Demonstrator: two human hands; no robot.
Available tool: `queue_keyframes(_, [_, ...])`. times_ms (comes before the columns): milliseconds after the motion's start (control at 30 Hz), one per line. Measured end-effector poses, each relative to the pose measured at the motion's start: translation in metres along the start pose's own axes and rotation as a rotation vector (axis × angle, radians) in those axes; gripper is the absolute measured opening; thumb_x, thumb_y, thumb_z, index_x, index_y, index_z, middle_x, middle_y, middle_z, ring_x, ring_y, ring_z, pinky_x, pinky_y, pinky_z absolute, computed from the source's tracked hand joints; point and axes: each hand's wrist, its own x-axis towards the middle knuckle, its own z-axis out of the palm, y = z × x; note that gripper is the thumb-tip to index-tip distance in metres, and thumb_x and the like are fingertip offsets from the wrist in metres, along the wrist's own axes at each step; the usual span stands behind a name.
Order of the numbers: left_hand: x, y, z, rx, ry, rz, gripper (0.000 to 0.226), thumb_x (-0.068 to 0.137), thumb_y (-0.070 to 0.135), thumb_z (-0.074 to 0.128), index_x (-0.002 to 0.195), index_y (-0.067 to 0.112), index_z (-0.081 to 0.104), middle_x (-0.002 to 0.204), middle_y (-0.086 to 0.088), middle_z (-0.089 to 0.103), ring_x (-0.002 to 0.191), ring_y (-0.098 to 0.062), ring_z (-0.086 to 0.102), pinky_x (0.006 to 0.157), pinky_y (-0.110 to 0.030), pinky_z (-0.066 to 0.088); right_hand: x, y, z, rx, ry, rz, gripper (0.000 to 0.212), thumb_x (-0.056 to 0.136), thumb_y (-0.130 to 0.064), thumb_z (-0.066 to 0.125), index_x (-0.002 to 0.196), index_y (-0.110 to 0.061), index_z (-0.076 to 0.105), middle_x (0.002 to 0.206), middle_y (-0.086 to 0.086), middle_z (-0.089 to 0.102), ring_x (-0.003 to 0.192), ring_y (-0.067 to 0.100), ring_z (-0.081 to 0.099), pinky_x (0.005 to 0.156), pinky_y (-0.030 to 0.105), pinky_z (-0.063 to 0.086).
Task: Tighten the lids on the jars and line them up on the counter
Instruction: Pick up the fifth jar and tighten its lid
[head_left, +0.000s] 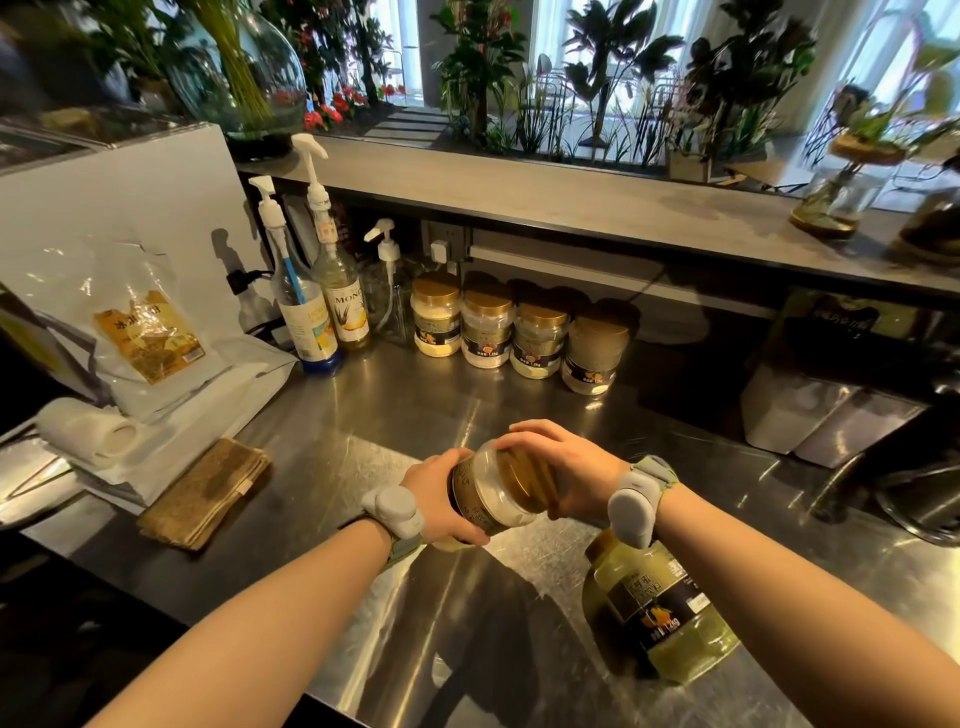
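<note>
A clear jar of pale powder (491, 493) is held tilted above the steel counter (415, 410), its gold lid (527, 480) facing right. My left hand (441, 499) grips the jar's body from the left. My right hand (566, 475) wraps over the gold lid. Another jar of yellow-green powder (660, 610) lies on its side on the counter under my right forearm. Several gold-lidded jars (519, 332) stand upright in a row at the back of the counter, under the shelf.
Pump syrup bottles (327, 312) stand left of the jar row. A plastic bag with an orange label (140, 332), a paper roll (88, 431) and folded brown cloth (208, 493) lie at left. Silver pouches (821, 421) and a dark container (924, 499) sit at right.
</note>
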Motion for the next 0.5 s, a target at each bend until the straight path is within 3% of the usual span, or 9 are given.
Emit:
queue_keyframes(167, [-0.001,-0.003,0.003,0.030,-0.029,0.012,0.100,0.043,0.056,0.086,0.130,0.035,0.042,0.120,0.012,0.058,0.108,-0.011,0.057,0.093,-0.030,0.052,-0.003,0.003,-0.001,0.148,-0.124,0.163,0.101,0.068,-0.043,0.082,0.146,-0.036,0.018,0.146,-0.004,0.032,0.133,0.021,0.036,0.105,0.035,0.043])
queue_keyframes(267, [-0.001,-0.003,0.007,0.018,-0.020,0.015,0.099,0.041,0.055,0.087,0.128,0.035,0.044,0.118,0.012,0.059,0.107,-0.011,0.058,0.093,-0.032,0.053,-0.003,0.001,-0.004,0.185,-0.189,0.280,0.097,0.074,-0.057,0.070,0.149,-0.026,0.016,0.148,0.000,0.039,0.132,0.023,0.044,0.103,0.033,0.043])
queue_keyframes(367, [-0.001,-0.002,0.010,0.004,-0.020,0.014,0.102,0.041,0.053,0.087,0.131,0.034,0.043,0.119,0.011,0.058,0.107,-0.012,0.057,0.094,-0.032,0.052,-0.004,0.000,-0.005,0.229,-0.229,0.351,0.096,0.079,-0.057,0.064,0.151,-0.020,0.013,0.151,0.003,0.037,0.135,0.025,0.042,0.105,0.033,0.040])
queue_keyframes(433, [-0.001,-0.001,0.011,-0.019,-0.016,0.008,0.101,0.042,0.052,0.088,0.131,0.033,0.043,0.119,0.012,0.058,0.107,-0.011,0.057,0.093,-0.031,0.052,-0.005,0.003,-0.006,0.234,-0.249,0.301,0.112,0.072,-0.051,0.074,0.152,-0.026,-0.001,0.157,0.002,0.024,0.142,0.024,0.029,0.112,0.037,0.032])
queue_keyframes(500, [0.000,-0.002,0.010,-0.034,-0.021,-0.003,0.102,0.042,0.053,0.087,0.132,0.034,0.041,0.121,0.012,0.057,0.108,-0.012,0.057,0.093,-0.031,0.052,-0.006,0.004,-0.009,0.234,-0.203,0.219,0.121,0.066,-0.037,0.084,0.151,-0.033,-0.002,0.158,-0.003,0.018,0.144,0.020,0.020,0.116,0.039,0.028])
